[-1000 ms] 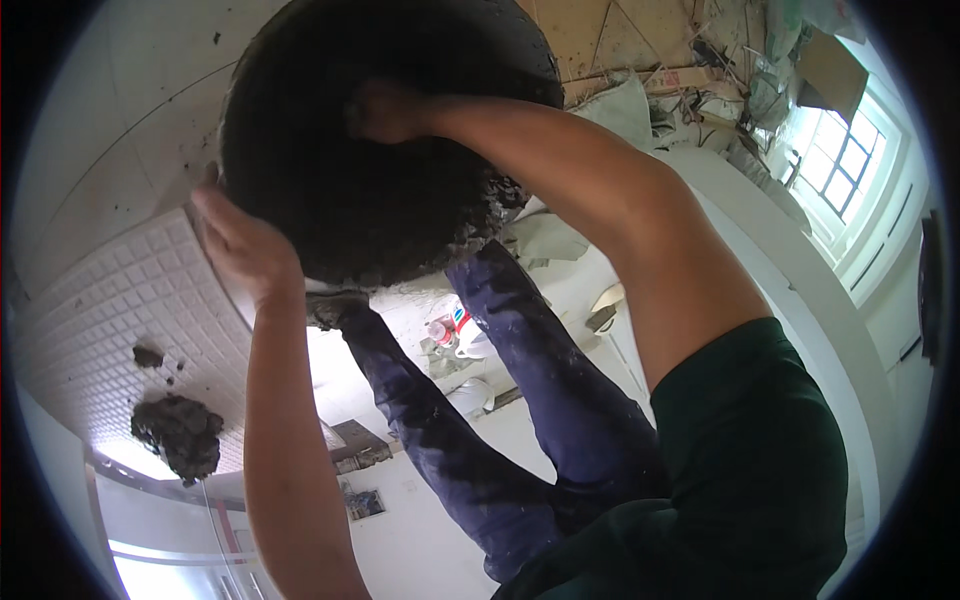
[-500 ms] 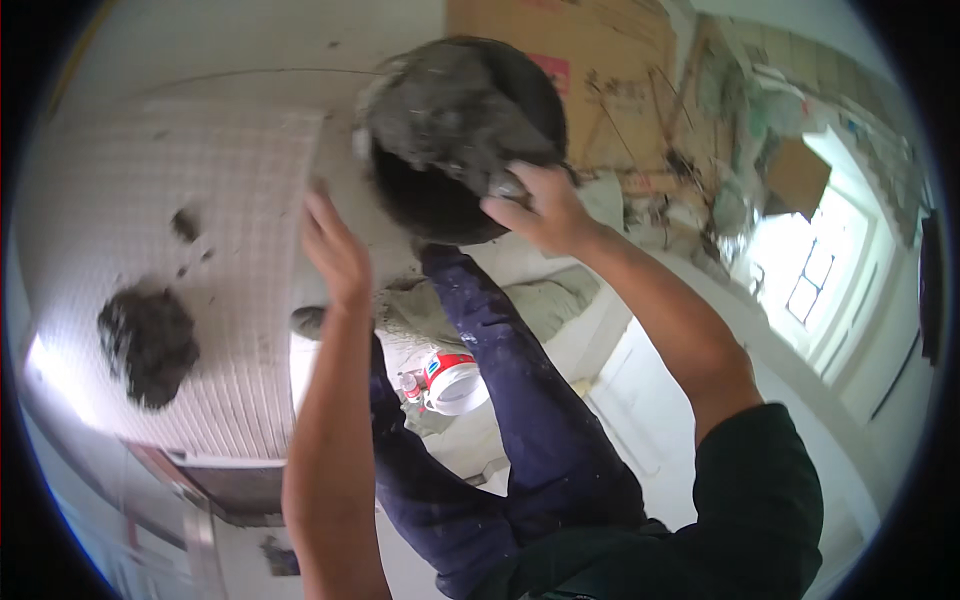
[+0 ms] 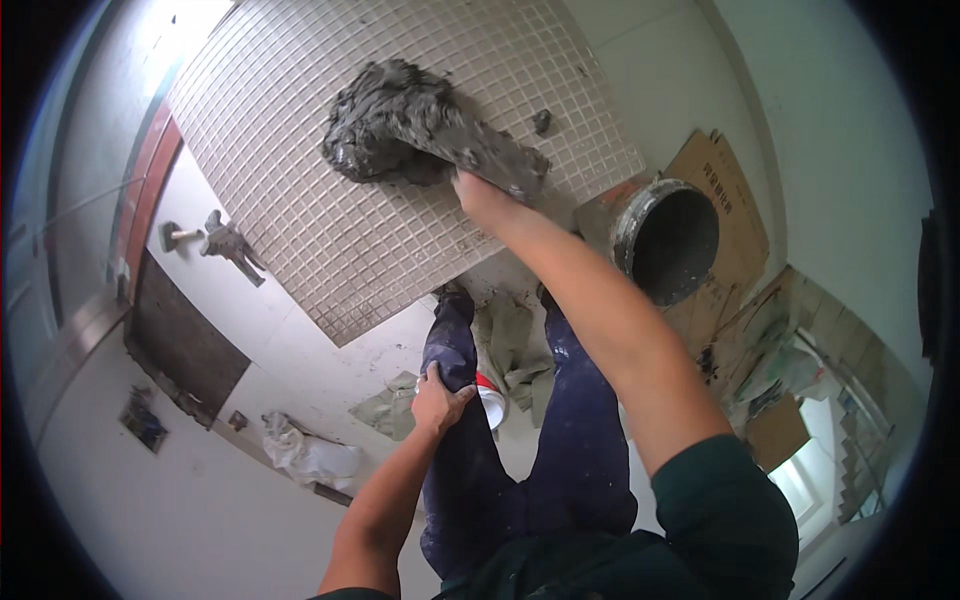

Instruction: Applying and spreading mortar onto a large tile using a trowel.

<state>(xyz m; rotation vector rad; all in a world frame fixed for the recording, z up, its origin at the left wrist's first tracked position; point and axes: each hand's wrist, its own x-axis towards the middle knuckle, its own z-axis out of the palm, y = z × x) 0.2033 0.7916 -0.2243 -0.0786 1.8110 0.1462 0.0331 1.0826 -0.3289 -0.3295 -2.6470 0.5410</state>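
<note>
Mortar (image 3: pixel 395 120) lies heaped on the tile (image 3: pixel 350 265); spreading seems in hand, probably calling for flat, even strokes next. The right hand (image 3: pixel 485 205) meets the mortar's edge, fingers hidden, hold impossible to tell; the left hand (image 3: pixel 440 405) rests, fingers loosely spread, on the trousers (image 3: pixel 585 420).

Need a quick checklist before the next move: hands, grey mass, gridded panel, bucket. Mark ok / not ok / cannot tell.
1. Grey mass on gridded panel: ok, heaped well inside the edges.
2. Right hand at the mass: ok, at its near side.
3. Tool in right hand: cannot tell, the grip is hidden.
4. Left hand clear of the mass: ok, resting on the left trouser leg.
5. Panel free of stray lumps: not ok, a small lump lies apart from the mass.
6. Bucket fully emptied: cannot tell, inside too dark.
</note>
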